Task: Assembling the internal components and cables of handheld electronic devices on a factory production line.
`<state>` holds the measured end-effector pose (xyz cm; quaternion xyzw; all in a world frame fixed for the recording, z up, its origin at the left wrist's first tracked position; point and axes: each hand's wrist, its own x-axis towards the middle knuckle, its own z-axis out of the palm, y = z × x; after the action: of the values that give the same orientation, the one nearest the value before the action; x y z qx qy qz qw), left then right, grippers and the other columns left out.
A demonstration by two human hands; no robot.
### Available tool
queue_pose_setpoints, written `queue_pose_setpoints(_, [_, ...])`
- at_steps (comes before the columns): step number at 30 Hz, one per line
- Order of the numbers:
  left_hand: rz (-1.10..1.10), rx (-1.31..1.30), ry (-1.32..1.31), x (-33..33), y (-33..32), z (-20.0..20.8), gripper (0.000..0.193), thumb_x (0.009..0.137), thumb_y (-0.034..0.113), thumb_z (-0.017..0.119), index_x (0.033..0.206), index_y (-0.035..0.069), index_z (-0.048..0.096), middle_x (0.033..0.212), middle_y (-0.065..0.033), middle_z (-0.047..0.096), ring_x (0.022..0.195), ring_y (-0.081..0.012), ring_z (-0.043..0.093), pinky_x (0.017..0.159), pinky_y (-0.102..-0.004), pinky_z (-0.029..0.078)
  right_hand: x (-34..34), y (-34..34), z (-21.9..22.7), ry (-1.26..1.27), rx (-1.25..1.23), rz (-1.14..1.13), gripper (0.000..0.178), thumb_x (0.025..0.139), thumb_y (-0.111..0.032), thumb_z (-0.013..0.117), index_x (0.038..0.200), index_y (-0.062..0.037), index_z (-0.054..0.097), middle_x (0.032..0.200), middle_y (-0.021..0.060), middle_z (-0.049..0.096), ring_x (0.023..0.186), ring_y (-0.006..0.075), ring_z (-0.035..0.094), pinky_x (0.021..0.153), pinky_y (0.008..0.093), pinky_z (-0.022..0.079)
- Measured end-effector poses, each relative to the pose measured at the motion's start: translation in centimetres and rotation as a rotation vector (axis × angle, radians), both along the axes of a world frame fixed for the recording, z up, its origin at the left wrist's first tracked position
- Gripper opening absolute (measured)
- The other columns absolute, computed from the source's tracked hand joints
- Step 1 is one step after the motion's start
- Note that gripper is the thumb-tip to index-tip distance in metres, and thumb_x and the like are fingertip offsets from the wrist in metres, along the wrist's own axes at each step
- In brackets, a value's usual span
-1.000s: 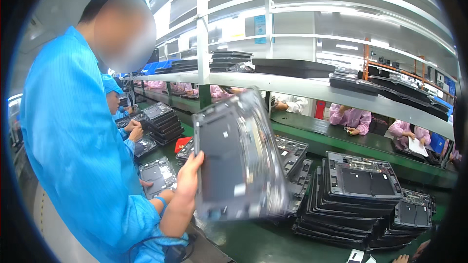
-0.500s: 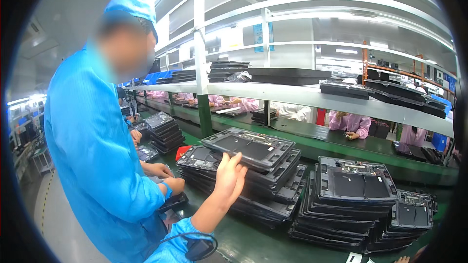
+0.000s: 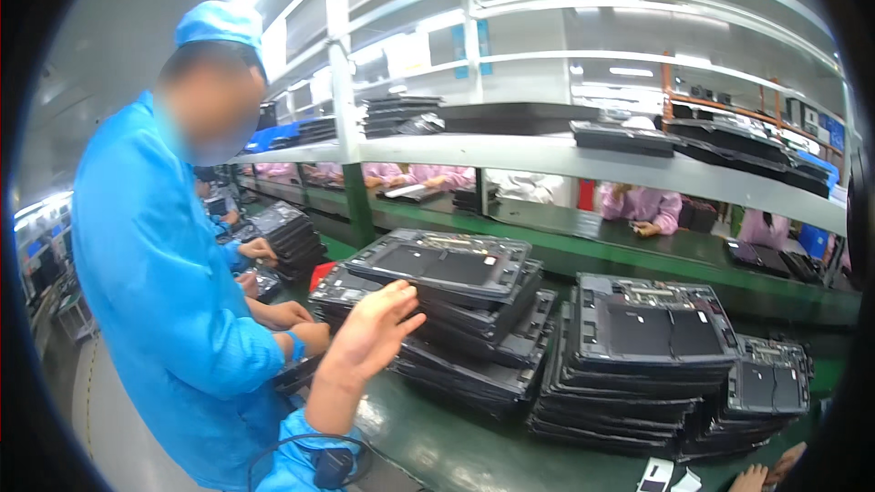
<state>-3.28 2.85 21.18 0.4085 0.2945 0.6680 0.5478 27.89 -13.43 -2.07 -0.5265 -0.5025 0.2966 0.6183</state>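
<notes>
My left hand [image 3: 372,330] is raised in front of a tall stack of opened laptop bases. Its fingers are apart and slightly bent, with nothing between them. Just behind the fingertips lies the topmost laptop base [image 3: 437,263], a dark housing with a black battery and exposed boards. Whether a fingertip touches its edge, I cannot tell. Under it the other laptop bases [image 3: 474,372] are piled unevenly. My right hand is not seen.
Another stack of laptop bases [image 3: 652,333] stands to the right, beside a lower pile [image 3: 770,378]. A person in blue [image 3: 169,246] works at my left. Small hands [image 3: 752,478], apparently another person's, show bottom right near a white object [image 3: 655,474]. A shelf [image 3: 510,149] crosses behind.
My left hand has come away from the top laptop base's near edge and moved left. That base now lies flatter on its stack. The whole view has shifted slightly.
</notes>
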Motion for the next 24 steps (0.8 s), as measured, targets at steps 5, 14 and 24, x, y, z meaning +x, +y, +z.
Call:
queue_pose_setpoints(5, [0.476,0.289,0.441,4.7,-4.3,-1.8,0.055,0.088,0.019,0.068,0.137,0.001,0.049,0.147,-0.0143,0.044,0.137,-0.0289,0.039,0.111,-0.047,0.034,-0.4,-0.2,1.5,-0.002,0.002,0.004,0.024,0.098,-0.012,0.051,0.079,0.0033,0.055,0.08,0.0116,0.051,0.073,0.0239,0.049,0.069,0.0352,0.041])
queue_pose_setpoints(14, [0.139,0.744,1.464,20.8,7.7,5.1,0.062,0.088,0.045,0.063,0.134,0.005,0.056,0.138,-0.0224,0.054,0.126,-0.0354,0.054,0.104,-0.0419,0.043,-0.5,-0.2,4.4,0.352,-0.006,-0.014,0.033,0.097,-0.012,0.042,0.118,0.0001,0.065,0.081,-0.0001,0.053,0.071,0.0086,0.045,0.065,0.0232,0.037])
queue_pose_setpoints(24, [-0.011,0.382,1.847,25.2,13.6,5.7,0.068,0.082,0.07,0.056,0.094,0.007,0.078,0.096,-0.0171,0.074,0.096,-0.033,0.07,0.084,-0.0426,0.054,3.2,9.2,16.1,0.248,0.023,0.03,0.041,0.102,-0.035,0.052,0.08,-0.0016,0.059,0.057,-0.0049,0.042,0.052,0.0039,0.038,0.047,0.0237,0.029])
